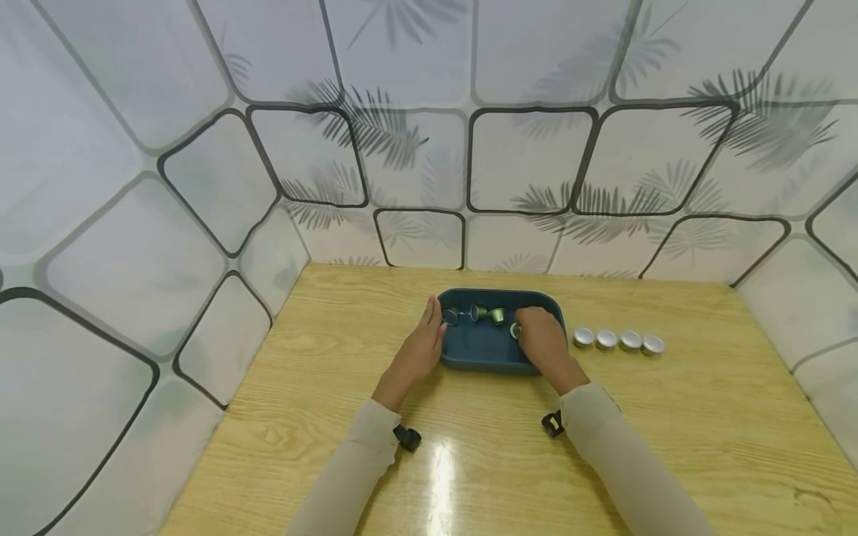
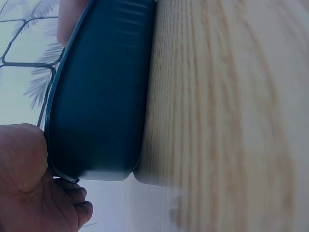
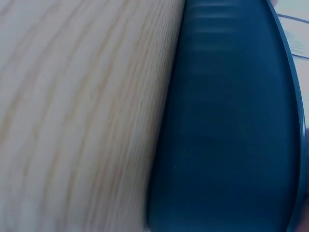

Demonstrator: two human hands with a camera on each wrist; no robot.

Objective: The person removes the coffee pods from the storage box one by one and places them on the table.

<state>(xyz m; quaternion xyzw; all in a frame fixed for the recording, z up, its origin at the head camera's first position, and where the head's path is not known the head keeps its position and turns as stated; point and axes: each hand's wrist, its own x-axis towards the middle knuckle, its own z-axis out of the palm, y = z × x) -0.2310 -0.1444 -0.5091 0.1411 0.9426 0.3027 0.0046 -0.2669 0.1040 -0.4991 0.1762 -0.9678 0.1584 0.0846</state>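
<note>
A dark blue tray (image 1: 482,357) stands on the wooden table. At its left end my left hand (image 1: 418,346) grips the rim, with the thumb over the edge and the fingers along the outside. Reaching in over the right end, my right hand (image 1: 543,339) has curled fingers and pinches a small coffee capsule (image 1: 515,330), partly hidden by the hand. More green-gold capsules (image 1: 497,316) lie along the tray's back left. The left wrist view shows the left hand (image 2: 29,179) against the tray's end; in the right wrist view the tray's front wall (image 3: 227,121) hides the fingers.
Several capsules (image 1: 606,340) stand in a row on the table right of the tray, silver lids up. Patterned fabric walls (image 1: 529,160) enclose the table at the back and both sides. Bare wood (image 1: 482,447) spreads in front of the tray.
</note>
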